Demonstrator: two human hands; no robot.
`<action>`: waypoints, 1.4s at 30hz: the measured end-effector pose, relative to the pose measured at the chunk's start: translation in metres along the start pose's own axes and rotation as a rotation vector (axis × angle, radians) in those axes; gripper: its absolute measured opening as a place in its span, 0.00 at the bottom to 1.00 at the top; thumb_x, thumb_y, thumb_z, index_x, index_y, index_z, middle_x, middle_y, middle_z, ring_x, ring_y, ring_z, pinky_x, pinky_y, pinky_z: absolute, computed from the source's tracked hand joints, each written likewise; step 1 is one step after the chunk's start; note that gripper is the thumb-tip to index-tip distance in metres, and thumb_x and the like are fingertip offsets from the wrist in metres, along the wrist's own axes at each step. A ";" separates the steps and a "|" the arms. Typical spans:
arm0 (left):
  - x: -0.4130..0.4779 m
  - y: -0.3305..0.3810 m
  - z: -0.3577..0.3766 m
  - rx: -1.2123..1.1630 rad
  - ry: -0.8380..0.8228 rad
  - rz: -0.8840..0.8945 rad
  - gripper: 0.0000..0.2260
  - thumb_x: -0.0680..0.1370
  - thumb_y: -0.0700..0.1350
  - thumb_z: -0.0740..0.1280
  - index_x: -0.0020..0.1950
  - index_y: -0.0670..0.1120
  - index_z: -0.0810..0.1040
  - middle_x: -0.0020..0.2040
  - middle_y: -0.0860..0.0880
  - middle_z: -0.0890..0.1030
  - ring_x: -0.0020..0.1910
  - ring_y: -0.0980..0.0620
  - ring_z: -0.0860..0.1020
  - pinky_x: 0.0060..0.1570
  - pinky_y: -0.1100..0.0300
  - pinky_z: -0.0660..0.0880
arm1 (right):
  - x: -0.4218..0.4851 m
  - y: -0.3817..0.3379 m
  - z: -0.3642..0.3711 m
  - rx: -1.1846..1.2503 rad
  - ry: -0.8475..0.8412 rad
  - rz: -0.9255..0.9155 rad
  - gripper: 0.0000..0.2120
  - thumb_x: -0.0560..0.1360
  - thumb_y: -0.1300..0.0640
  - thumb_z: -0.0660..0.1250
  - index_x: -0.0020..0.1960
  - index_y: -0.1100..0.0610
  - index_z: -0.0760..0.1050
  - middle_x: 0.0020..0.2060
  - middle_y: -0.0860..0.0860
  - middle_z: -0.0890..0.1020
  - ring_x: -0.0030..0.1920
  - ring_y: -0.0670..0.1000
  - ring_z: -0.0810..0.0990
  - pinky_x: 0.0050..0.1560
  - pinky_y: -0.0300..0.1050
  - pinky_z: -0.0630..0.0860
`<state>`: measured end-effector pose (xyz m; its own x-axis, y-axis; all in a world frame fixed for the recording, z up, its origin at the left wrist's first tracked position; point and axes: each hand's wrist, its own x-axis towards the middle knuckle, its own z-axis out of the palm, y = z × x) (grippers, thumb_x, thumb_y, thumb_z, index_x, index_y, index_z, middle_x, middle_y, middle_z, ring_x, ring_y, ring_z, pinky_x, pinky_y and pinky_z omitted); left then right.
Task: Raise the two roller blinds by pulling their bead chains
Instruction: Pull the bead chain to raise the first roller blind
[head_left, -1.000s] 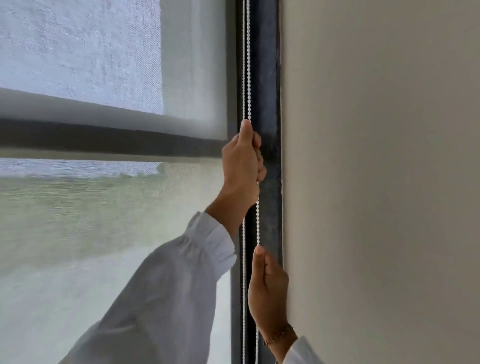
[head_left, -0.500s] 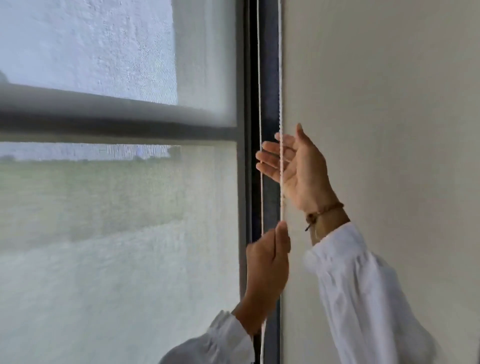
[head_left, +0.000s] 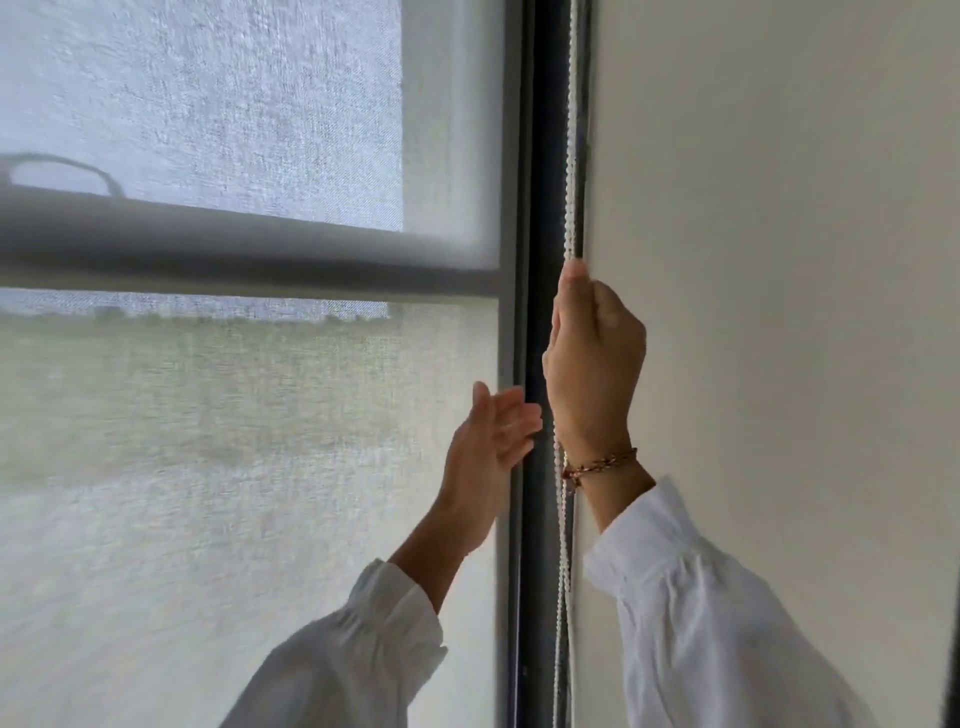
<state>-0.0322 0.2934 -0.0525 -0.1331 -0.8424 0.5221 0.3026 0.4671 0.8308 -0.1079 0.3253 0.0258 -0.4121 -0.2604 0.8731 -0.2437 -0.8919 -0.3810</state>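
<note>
While right hand (head_left: 592, 358) is clamped on the bead chain (head_left: 570, 130) centre-right, w/ thumb up for a downward pull, left hand (head_left: 485, 452) hovers fingers apart just beside, probably set to regrip. Roller blind (head_left: 234, 415) fills frame left, hem not in view.

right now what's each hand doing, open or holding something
Left hand: open, fingers spread, holding nothing.
Right hand: closed on the bead chain.

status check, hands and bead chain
Right hand shut on bead chain, high. Left hand open, off the chain. Roller blind down over the glass. Nothing in the way.
</note>
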 end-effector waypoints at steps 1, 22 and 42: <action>0.007 0.016 0.004 -0.013 -0.003 0.046 0.27 0.77 0.60 0.50 0.61 0.41 0.73 0.54 0.44 0.80 0.56 0.46 0.77 0.65 0.48 0.68 | -0.010 0.006 -0.006 0.002 -0.016 -0.007 0.20 0.78 0.51 0.57 0.27 0.48 0.63 0.20 0.44 0.66 0.22 0.45 0.65 0.27 0.35 0.62; 0.064 0.038 0.083 0.152 0.222 0.433 0.18 0.79 0.48 0.57 0.29 0.51 0.69 0.21 0.54 0.68 0.22 0.51 0.67 0.24 0.62 0.62 | 0.021 0.071 -0.043 0.560 -0.351 0.706 0.30 0.78 0.38 0.41 0.49 0.55 0.77 0.48 0.53 0.82 0.51 0.51 0.79 0.59 0.49 0.71; 0.040 -0.001 0.027 0.115 0.141 0.149 0.20 0.80 0.56 0.46 0.63 0.49 0.69 0.57 0.50 0.77 0.51 0.54 0.78 0.59 0.52 0.68 | 0.043 0.038 -0.007 0.057 0.010 0.011 0.19 0.78 0.55 0.57 0.28 0.52 0.66 0.23 0.46 0.70 0.25 0.42 0.69 0.32 0.38 0.67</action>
<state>-0.0638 0.2661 -0.0273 0.0409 -0.7874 0.6151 0.1988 0.6097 0.7673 -0.1412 0.2827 0.0463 -0.4230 -0.2668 0.8660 -0.1886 -0.9088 -0.3721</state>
